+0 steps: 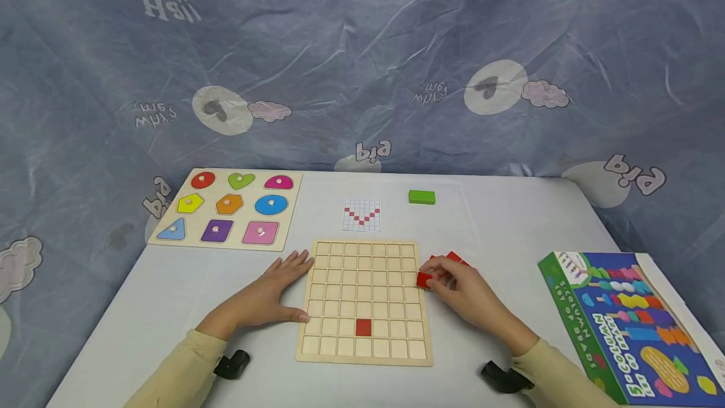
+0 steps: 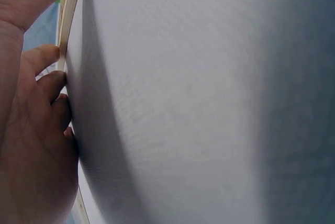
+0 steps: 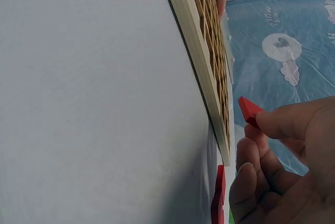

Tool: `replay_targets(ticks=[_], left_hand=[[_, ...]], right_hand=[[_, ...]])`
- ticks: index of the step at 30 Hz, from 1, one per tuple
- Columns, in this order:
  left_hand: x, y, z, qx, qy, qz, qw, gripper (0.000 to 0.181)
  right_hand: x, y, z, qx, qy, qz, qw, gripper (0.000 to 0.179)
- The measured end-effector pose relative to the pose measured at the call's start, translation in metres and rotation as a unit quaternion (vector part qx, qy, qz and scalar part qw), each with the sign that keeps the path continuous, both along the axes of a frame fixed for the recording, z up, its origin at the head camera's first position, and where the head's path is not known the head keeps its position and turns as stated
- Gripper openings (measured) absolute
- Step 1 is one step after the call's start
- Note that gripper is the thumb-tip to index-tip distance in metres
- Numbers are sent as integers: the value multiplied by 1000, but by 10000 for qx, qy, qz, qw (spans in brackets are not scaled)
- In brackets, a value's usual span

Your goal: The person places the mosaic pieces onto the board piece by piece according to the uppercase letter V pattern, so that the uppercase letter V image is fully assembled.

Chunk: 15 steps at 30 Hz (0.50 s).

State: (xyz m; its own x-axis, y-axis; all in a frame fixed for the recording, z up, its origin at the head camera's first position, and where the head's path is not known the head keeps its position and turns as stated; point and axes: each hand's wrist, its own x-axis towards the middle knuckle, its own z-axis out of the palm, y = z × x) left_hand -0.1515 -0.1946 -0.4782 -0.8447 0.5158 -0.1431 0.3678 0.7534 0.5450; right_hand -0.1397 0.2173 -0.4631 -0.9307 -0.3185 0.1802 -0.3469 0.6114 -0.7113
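A wooden grid board lies in the middle of the table, with one red square tile in a cell of its lower part. My left hand rests against the board's left edge, thumb and fingers spread. Near the board's right edge, my right hand pinches another red tile between thumb and index finger, held above the table. More red tiles lie behind the right hand, partly hidden by it. Beyond the board lies a small paper card with a V of red squares on a grid.
A shape puzzle board with knobbed pieces lies at the back left. One green block sits at the back right. A colourful bead-set box occupies the right side. Behind the table hangs a patterned blue-grey cloth.
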Motion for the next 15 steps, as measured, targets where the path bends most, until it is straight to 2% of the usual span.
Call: replay_targets(ticks=[7,15], left_hand=[[0,1,0,2,10,4,10000,114],[0,0,-1,8,-8,0,10000,114]], right_hand=[[0,-9,0,119,-312,-19,9994,21],[0,-20,3,58,-284,-7,9996,23]])
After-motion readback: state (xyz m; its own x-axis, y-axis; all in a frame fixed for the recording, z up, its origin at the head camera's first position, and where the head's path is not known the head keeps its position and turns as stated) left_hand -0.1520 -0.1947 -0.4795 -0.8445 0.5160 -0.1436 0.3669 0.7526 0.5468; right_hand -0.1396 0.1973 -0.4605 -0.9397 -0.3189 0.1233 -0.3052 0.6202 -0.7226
